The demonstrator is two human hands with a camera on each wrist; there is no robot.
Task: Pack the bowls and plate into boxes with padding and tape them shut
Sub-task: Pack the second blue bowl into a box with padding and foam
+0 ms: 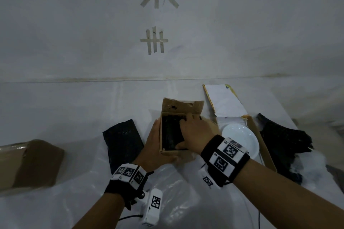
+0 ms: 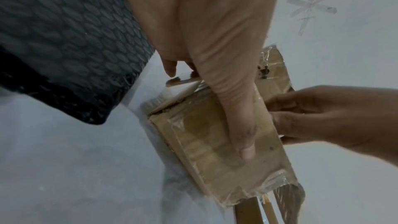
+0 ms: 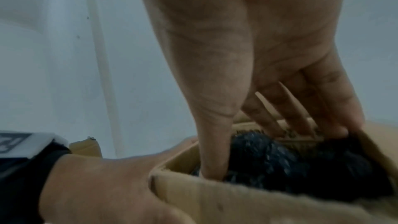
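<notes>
A small open cardboard box (image 1: 167,151) sits at the middle of the table with black bubble-wrap padding (image 1: 170,132) inside it. My left hand (image 1: 154,145) grips the box's left side, thumb (image 2: 243,125) lying along the taped wall (image 2: 215,156). My right hand (image 1: 195,134) reaches into the box from the right. Its thumb (image 3: 213,151) and straight fingers (image 3: 297,108) press down on the padding (image 3: 280,159). What lies under the padding is hidden. A white plate (image 1: 242,135) rests in a flat open box (image 1: 268,150) to the right.
A loose black bubble-wrap sheet (image 1: 122,143) lies left of the small box, and a crumpled black one (image 1: 284,139) lies at the far right. A brown taped box (image 1: 31,161) stands at the left edge. Clear plastic sheeting (image 1: 176,191) covers the near table.
</notes>
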